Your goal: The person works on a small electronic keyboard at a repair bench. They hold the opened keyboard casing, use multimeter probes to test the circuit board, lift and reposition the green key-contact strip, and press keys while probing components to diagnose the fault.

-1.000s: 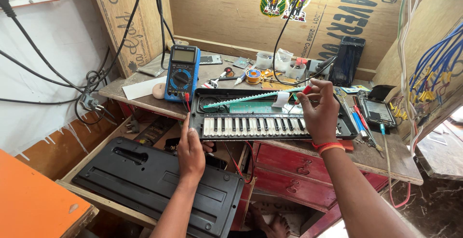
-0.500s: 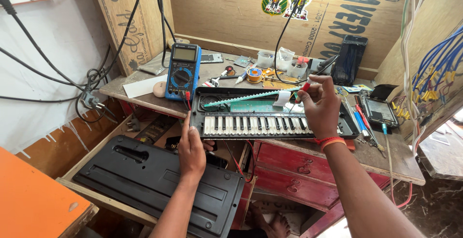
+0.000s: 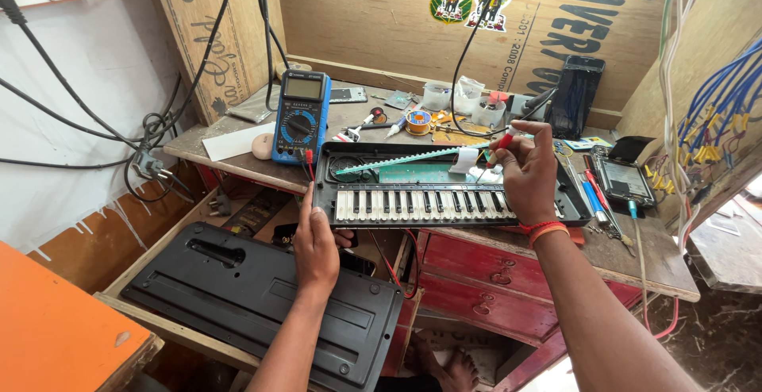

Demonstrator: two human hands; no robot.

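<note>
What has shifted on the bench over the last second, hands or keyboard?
Very little. The right hand keeps its red-handled tool over the opened keyboard, tip down by the circuit board. The left hand still grips the keyboard's near-left corner. Blue multimeter and black back cover lie as before.

Plywood-walled nook (image 3: 381,27), cluttered workbench (image 3: 238,150)
</note>
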